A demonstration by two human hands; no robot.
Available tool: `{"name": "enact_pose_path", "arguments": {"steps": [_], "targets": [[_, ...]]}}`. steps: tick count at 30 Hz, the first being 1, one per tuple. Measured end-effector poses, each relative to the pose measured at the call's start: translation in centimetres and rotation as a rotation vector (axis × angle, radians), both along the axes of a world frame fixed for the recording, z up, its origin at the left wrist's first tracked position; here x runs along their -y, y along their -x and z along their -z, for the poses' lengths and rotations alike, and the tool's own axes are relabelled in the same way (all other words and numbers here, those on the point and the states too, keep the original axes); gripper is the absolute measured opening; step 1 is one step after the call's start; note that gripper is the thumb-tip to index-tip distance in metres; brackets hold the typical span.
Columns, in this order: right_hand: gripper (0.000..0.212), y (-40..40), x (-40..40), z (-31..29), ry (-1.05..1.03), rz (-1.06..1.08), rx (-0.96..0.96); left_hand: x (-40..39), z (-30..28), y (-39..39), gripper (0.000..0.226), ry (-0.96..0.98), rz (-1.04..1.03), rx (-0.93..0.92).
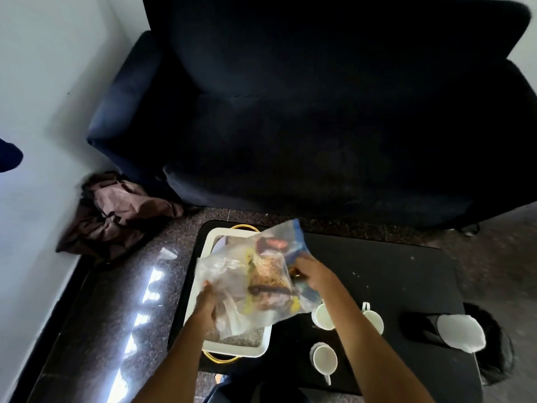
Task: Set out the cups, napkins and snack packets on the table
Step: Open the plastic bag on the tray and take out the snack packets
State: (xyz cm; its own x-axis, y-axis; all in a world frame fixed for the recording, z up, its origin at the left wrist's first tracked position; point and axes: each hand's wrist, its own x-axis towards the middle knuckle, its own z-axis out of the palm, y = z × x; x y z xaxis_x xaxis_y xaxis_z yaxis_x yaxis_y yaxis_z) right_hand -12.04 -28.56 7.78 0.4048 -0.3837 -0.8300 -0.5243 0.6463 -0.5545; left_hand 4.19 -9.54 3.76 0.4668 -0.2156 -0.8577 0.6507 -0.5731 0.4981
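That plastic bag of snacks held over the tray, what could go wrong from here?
The plastic bag hangs between the left hand and right hand, right above the white cups; swinging it down might knock one over. It looks thin and full, so a packet could slip out onto the tray or the black table.

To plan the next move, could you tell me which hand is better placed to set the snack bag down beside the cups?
The right hand: it grips the snack bag on the side nearest the cups.
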Motion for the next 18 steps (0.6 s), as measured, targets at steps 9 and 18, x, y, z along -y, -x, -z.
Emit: {"name": "enact_pose_path", "arguments": {"steps": [9,18], "targets": [[0.036,5.0,7.5,0.4,0.185,0.634,-0.061,-2.7,-0.3,-2.4,0.024,-0.096,-0.242,0.257],[0.028,3.7,3.4,6.4,0.355,-0.006,-0.394,-1.9,2.0,-3.0,0.043,-0.023,-0.277,0.199]]}}
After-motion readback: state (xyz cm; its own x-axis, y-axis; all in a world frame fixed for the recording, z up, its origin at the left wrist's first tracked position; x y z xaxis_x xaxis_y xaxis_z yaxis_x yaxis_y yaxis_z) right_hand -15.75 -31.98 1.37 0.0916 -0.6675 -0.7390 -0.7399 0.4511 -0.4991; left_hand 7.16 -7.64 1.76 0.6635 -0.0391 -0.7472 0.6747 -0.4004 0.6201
